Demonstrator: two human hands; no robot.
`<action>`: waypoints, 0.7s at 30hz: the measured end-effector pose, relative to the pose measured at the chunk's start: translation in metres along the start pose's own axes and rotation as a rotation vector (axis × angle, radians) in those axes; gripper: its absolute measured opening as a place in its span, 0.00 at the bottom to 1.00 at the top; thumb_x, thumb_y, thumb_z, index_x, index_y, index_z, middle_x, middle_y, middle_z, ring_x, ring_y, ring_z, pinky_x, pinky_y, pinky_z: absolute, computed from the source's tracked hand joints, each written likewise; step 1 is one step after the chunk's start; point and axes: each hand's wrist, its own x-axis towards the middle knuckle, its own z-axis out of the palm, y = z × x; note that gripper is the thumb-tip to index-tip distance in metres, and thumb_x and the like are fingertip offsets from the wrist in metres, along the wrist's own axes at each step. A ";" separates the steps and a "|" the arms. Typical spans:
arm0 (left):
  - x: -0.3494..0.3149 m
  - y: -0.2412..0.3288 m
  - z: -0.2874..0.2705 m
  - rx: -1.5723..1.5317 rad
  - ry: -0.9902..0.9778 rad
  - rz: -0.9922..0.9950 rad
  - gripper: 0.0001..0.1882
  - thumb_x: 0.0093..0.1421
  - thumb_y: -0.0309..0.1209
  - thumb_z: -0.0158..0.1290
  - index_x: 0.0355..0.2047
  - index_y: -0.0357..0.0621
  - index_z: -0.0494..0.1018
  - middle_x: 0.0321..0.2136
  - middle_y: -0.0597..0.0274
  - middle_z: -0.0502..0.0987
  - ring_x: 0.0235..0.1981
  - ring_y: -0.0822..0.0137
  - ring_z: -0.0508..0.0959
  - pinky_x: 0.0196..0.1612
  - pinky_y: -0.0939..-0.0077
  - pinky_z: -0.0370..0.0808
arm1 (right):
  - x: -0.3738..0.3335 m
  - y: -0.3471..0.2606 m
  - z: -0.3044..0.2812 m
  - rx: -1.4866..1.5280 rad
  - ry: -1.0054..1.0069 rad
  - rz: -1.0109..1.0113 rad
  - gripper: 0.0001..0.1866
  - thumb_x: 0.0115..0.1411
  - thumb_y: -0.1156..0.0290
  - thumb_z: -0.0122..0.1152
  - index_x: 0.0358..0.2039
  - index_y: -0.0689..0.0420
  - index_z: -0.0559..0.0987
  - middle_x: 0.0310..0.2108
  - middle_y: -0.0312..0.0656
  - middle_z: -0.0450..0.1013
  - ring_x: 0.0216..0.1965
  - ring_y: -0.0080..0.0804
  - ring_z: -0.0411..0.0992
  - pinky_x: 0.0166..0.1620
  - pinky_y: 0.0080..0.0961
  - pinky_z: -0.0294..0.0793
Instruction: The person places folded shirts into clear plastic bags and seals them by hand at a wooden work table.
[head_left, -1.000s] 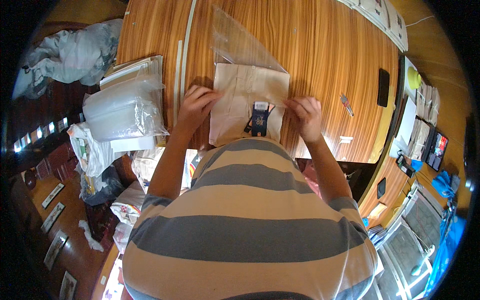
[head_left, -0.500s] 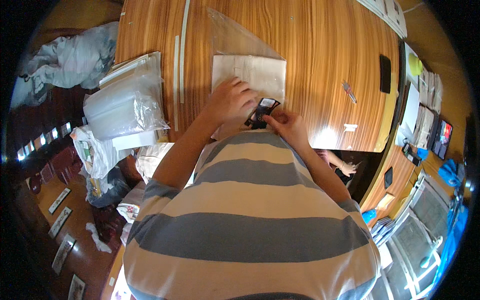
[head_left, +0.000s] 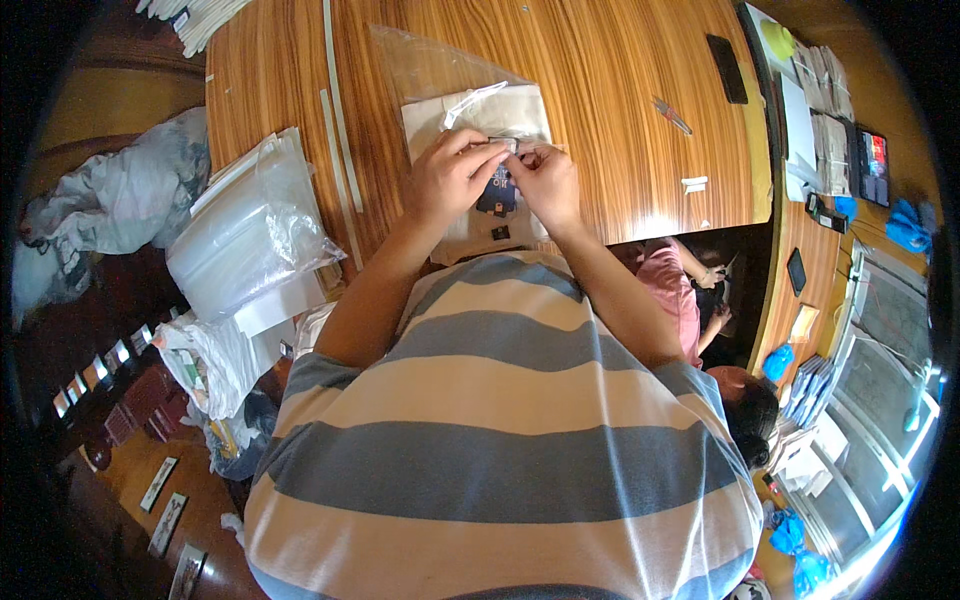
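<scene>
A folded cream cloth piece (head_left: 524, 106), perhaps a garment, lies on the wood-grain table in front of me. A clear plastic bag (head_left: 425, 62) shows beyond its far edge; whether the cloth is in or on the bag I cannot tell. Over the cloth, my left hand (head_left: 448, 178) and my right hand (head_left: 547, 190) meet, fingertips pinching the far end of a dark tag (head_left: 497, 190) with light print. The fingers hide the tag's far end. A small black patch (head_left: 500, 233) shows on the cloth nearer to me.
Stacked clear plastic bags (head_left: 245, 235) lie at the table's left edge. To the right are thread snips (head_left: 672, 116), a black phone (head_left: 727, 69) and a white scrap (head_left: 694, 185). Another person in a pink top (head_left: 668, 285) is below the table's right side.
Both hands have moved away from me, carrying the tag to the middle of the cloth. My left hand has gone from lying on the cloth to pinching the tag. The whole view has shifted.
</scene>
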 end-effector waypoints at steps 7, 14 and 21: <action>-0.019 -0.004 0.004 0.005 0.002 -0.038 0.07 0.60 0.33 0.67 0.38 0.51 0.87 0.34 0.67 0.82 0.36 0.60 0.83 0.40 0.65 0.81 | -0.055 0.021 -0.028 0.182 0.063 -0.249 0.25 0.58 0.67 0.79 0.53 0.62 0.82 0.42 0.50 0.84 0.40 0.37 0.85 0.45 0.32 0.84; -0.020 0.000 0.001 0.016 -0.026 0.017 0.08 0.59 0.34 0.68 0.38 0.51 0.87 0.34 0.67 0.82 0.36 0.61 0.82 0.39 0.65 0.80 | -0.050 0.019 -0.025 -0.300 0.114 -0.667 0.22 0.52 0.61 0.80 0.47 0.51 0.86 0.49 0.40 0.79 0.52 0.43 0.77 0.54 0.41 0.75; -0.032 -0.001 -0.012 0.121 -0.058 0.089 0.15 0.58 0.35 0.68 0.46 0.50 0.85 0.39 0.64 0.80 0.42 0.59 0.80 0.45 0.62 0.79 | -0.039 0.027 -0.028 -0.232 0.155 -0.619 0.26 0.50 0.62 0.82 0.48 0.57 0.82 0.48 0.48 0.77 0.51 0.49 0.76 0.51 0.43 0.77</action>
